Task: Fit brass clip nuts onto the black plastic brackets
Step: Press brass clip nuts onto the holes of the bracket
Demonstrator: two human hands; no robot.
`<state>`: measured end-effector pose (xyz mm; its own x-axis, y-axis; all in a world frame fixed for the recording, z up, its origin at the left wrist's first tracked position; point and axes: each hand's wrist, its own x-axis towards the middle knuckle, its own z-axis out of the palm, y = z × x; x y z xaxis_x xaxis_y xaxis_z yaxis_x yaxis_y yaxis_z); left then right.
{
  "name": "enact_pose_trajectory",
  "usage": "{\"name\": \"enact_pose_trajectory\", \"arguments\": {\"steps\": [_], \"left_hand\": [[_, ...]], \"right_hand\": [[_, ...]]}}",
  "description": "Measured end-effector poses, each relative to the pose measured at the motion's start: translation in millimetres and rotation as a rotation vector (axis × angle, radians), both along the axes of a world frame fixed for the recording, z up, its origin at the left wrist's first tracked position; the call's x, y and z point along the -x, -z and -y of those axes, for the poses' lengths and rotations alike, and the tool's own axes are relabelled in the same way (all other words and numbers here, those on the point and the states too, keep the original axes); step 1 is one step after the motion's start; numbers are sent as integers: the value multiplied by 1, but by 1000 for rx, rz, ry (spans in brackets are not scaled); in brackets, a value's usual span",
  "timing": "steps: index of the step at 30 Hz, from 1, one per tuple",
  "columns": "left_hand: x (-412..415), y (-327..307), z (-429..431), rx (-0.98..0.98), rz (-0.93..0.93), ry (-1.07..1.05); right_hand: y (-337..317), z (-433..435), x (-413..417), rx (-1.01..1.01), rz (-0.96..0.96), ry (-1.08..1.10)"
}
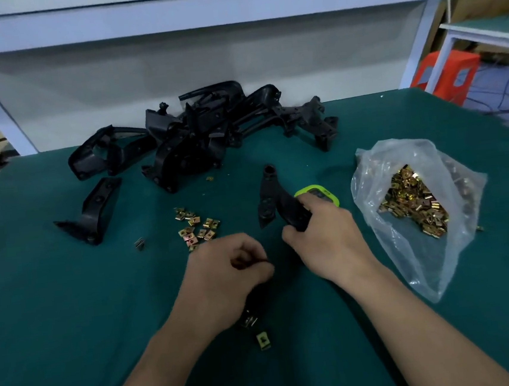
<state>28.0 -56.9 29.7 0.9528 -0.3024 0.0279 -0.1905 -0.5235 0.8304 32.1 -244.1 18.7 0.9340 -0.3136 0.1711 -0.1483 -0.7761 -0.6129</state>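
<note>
In the head view, the right hand is wrapped around the lower end of a black plastic bracket, whose upper part rises clear of the fingers and tilts away toward the back of the green worktop; the gripped end is hidden in the palm. The left hand is curled closed over a dark piece, blurred and mostly covered, so what it is cannot be made out. A brass clip nut shows at the piece's lower end under the wrist, and another clip nut lies loose just below it.

A small scatter of clip nuts lies just beyond the left hand, with a single nut off to its left. A clear plastic bag of clip nuts sits open at the right. A green-edged device is half hidden behind the right hand. A tangled heap of brackets fills the back of the worktop, with one lone bracket lying nearer on the left.
</note>
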Motion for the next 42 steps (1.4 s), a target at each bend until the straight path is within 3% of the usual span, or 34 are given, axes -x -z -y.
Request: {"name": "enact_pose_trajectory", "arguments": {"steps": [6,9,14,18,22,24,30,42], "left_hand": [[-18,8,-4,160,7,-213],[-21,9,-3,153,-7,-179],[-18,11,-2,183,-7,-63],[-18,12,-1,292,-10,-141],[-22,14,-2,344,-32,-180],[-22,12,-2,409,-47,-188],[-22,8,-5,621,-144,-173],[-17,1,-7,750,-255,-154]], "right_hand": [[-9,-17,5,-308,-19,-203],[-8,-27,6,-355,14,-271],[-5,-27,5,-360,43,-199],[-8,-12,1,-207,17,-60],[-9,-6,4,255,-4,4],[-9,-6,5,346,27,12],[-3,2,1,419,42,46],[1,7,-1,446,52,41]]}}
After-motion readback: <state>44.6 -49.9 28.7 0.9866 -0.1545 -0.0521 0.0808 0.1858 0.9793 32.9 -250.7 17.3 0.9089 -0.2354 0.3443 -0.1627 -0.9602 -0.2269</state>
